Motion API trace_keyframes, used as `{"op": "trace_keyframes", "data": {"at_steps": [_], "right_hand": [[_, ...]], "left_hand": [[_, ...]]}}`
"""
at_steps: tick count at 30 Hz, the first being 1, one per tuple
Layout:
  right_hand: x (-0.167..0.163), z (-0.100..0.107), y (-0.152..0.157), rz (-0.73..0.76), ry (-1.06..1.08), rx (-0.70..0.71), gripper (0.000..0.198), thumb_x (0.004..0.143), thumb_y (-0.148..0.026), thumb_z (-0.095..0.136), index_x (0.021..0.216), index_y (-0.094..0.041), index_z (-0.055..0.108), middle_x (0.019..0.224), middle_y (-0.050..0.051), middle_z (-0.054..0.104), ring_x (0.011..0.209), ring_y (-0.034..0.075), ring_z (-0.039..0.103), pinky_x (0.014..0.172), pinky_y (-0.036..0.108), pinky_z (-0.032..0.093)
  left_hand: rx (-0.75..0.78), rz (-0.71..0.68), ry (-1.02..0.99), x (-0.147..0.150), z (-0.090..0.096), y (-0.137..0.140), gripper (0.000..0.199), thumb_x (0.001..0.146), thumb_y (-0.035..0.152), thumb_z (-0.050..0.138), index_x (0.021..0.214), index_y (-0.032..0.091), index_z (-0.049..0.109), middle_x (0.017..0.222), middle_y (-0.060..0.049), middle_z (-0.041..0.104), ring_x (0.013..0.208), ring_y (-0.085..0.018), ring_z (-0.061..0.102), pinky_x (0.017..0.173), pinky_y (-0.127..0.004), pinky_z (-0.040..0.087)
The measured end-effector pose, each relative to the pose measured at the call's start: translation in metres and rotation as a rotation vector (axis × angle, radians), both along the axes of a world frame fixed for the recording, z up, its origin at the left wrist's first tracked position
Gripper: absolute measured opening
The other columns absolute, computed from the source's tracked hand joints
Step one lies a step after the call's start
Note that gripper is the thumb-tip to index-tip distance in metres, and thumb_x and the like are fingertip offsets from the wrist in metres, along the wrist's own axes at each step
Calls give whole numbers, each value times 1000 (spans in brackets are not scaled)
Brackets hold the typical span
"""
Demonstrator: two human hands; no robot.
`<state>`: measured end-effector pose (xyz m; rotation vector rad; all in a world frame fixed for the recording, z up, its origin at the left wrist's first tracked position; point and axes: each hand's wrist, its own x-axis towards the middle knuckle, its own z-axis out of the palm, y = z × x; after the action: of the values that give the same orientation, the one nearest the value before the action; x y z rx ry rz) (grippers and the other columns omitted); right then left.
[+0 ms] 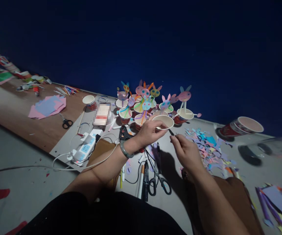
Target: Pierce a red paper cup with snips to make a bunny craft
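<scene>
My left hand (148, 133) grips a white-rimmed paper cup (164, 124), its mouth tilted toward me. In my closed right hand (187, 150) is a slim black tool (171, 132), its tip close to the cup's rim; I cannot make out its exact kind. Just behind the cup stand several paper cups with paper rabbit figures (146, 103) on strip legs. A black glue gun (124, 133) lies beside my left wrist. Below my hands are black-handled scissors (165, 186) and markers (141, 182).
Colored paper scraps (204, 143) spread right of my hands, near another paper cup (239, 127). At left are a white power strip (86, 148) with a trailing cable, a single cup (89, 101), small scissors (67, 123) and stacked paper sheets (48, 107). A dark blue wall (141, 39) rises behind.
</scene>
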<state>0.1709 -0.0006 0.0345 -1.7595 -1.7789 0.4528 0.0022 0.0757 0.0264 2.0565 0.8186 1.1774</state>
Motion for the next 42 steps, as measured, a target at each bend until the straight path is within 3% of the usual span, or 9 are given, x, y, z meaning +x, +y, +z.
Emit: {"op": "trace_keyframes", "data": {"at_steps": [3,5,11,15,22,26,30,35,42], "right_hand": [[-4,2,-3,-99,-396,198,43,92,-52,39,70,-18,55,56,4,52,51,14,40,54,30,19],[-6,3,-5,-106,-398,182,43,92,-52,39,70,-18,55,56,5,51,51,14,40,54,30,19],[3,9,-2,104,403,-298,53,89,-65,33,70,-20,55,45,-4,37,41,12,35,45,27,25],[15,15,-3,134,613,-423,53,84,-69,43,70,-19,54,44,-6,31,40,8,27,40,25,20],[22,14,4,20,944,-134,51,82,-61,56,56,-21,36,47,-6,28,41,7,24,40,25,20],[19,9,9,-10,910,92,51,71,-36,77,57,-20,31,70,-1,51,53,7,41,48,25,34],[19,10,9,132,965,63,49,68,-31,78,57,-20,31,97,3,62,61,10,49,55,29,43],[20,10,6,224,966,22,48,72,-29,75,56,-20,31,80,1,62,57,12,50,50,29,40],[26,3,7,190,916,54,49,70,-25,78,57,-20,31,76,0,63,59,11,51,53,27,40]], "left_hand": [[19,26,-11,0,0,0,9,83,23,60,80,16,66,80,-4,70,96,-19,61,87,-34,51],[30,26,-24,0,0,-1,10,83,24,61,80,16,66,79,-4,70,100,-20,60,89,-34,50],[-45,2,-71,0,6,-3,13,82,28,63,79,16,65,80,-4,68,89,-17,61,87,-33,49],[-116,39,-188,0,8,1,13,79,27,66,76,15,63,82,-4,65,86,-15,58,81,-29,47],[-774,-241,-514,0,12,5,40,62,44,80,78,12,62,76,1,59,70,-8,54,70,-23,42],[-927,-432,-605,-2,22,-3,37,58,39,84,74,12,64,87,-2,62,81,-10,56,80,-26,42],[-990,-552,-587,-4,25,-8,33,61,37,83,79,13,67,91,-5,63,82,-12,58,77,-26,43],[-1006,-560,-551,-5,21,-3,34,64,36,80,85,14,67,93,-5,64,82,-13,58,78,-28,43],[-767,-491,-430,-6,17,4,26,68,32,75,84,13,66,92,-6,64,87,-15,59,82,-29,44]]}}
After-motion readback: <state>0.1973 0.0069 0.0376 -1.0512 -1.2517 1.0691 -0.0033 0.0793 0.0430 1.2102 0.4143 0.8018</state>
